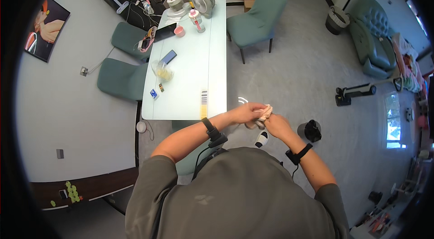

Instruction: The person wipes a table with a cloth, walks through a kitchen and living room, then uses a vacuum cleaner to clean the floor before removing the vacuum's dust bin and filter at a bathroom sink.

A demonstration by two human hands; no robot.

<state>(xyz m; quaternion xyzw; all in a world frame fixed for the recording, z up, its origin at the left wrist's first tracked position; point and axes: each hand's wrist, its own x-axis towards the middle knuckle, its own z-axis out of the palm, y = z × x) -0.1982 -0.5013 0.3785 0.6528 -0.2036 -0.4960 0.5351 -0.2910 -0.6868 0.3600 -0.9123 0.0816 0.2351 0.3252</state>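
Just off the right front corner of the white table (194,58), my two hands meet in front of my body. Between them is a small crumpled cloth (267,111), cream to pale pink, its exact kind too small to make out. My left hand (246,113) pinches it from the left. The fingers of my right hand (277,126) are closed at its lower right side. A greyish-beige part hangs below my left fingers; I cannot tell whether it belongs to the same cloth. Both wrists wear black bands with cables.
On the table stand a fan (203,2), a bottle (196,20), a pink cup (179,31), a clear bag (162,71) and a phone (169,56). Green chairs (259,19) surround it. A black-lined bin (310,131) and a slipper (261,139) are on the floor.
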